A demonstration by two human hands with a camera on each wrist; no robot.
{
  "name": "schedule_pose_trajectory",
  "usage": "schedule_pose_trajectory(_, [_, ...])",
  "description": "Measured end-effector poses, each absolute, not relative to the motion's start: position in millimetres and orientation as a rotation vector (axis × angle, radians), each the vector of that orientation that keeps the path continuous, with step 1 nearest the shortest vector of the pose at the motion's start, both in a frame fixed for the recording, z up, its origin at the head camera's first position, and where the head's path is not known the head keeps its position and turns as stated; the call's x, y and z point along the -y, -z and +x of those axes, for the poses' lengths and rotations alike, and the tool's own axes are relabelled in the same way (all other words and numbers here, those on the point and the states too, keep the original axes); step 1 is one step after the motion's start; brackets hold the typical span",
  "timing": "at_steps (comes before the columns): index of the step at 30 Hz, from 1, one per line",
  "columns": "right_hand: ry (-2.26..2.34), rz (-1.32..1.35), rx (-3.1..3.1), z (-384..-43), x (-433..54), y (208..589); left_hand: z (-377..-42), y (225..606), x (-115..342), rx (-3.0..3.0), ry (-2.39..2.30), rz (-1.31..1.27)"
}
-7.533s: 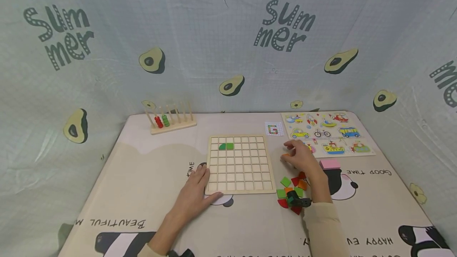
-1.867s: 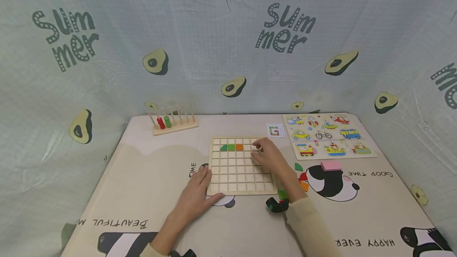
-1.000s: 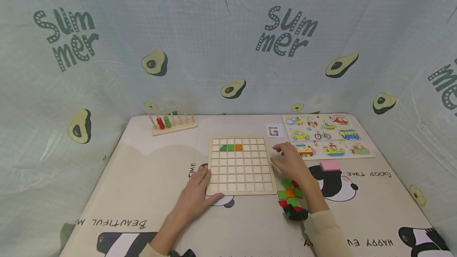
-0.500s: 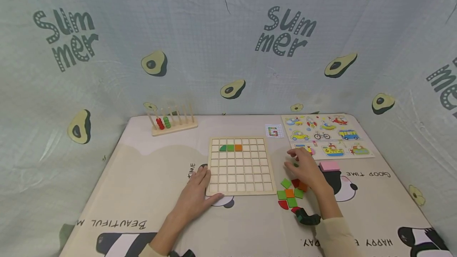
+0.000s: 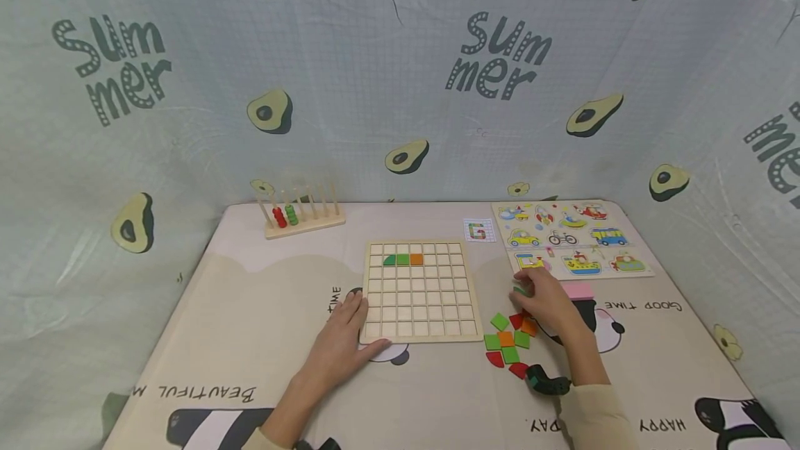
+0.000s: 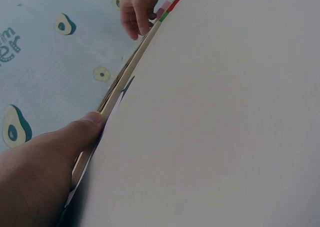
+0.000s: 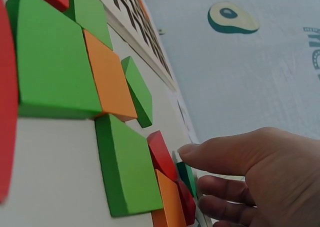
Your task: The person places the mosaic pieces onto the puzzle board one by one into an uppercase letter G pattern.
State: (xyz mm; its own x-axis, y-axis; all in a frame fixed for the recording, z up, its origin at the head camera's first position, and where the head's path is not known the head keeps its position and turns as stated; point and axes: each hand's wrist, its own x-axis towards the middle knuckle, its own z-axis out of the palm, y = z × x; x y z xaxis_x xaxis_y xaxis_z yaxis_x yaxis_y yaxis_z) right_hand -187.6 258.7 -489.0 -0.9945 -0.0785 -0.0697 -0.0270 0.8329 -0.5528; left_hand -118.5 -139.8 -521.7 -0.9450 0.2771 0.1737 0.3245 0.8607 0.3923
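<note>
A square wooden grid board [image 5: 415, 304] lies mid-table; a dark green quarter-circle block [image 5: 389, 260], a light green square [image 5: 403, 260] and an orange square [image 5: 417, 260] sit side by side in its second row from the far edge. My left hand [image 5: 340, 328] rests flat at the board's near left corner, its thumb along the edge in the left wrist view. Right of the board, my right hand [image 5: 546, 301] has its thumb and fingers around another dark green quarter-circle block [image 7: 186, 178], low over the table. Its fingertips are partly hidden.
Several loose red, green and orange blocks [image 5: 509, 354] lie right of the board. Behind them are a pattern card [image 5: 479, 230], a picture puzzle board [image 5: 615, 248] and a pink block [image 5: 578, 291]. A peg rack [image 5: 306, 226] with red and green beads stands at back left.
The orange square has joined the two green blocks in the board's row. My right hand has moved from the board back right to the loose dark green block. The left hand stays put.
</note>
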Motion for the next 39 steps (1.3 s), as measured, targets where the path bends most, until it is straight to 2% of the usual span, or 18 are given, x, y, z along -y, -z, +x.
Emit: schedule_pose_trajectory(39, [0.933, -0.144, -2.87, -200, -252, 485, -119, 521, 138, 2.921, 0.629, -0.463])
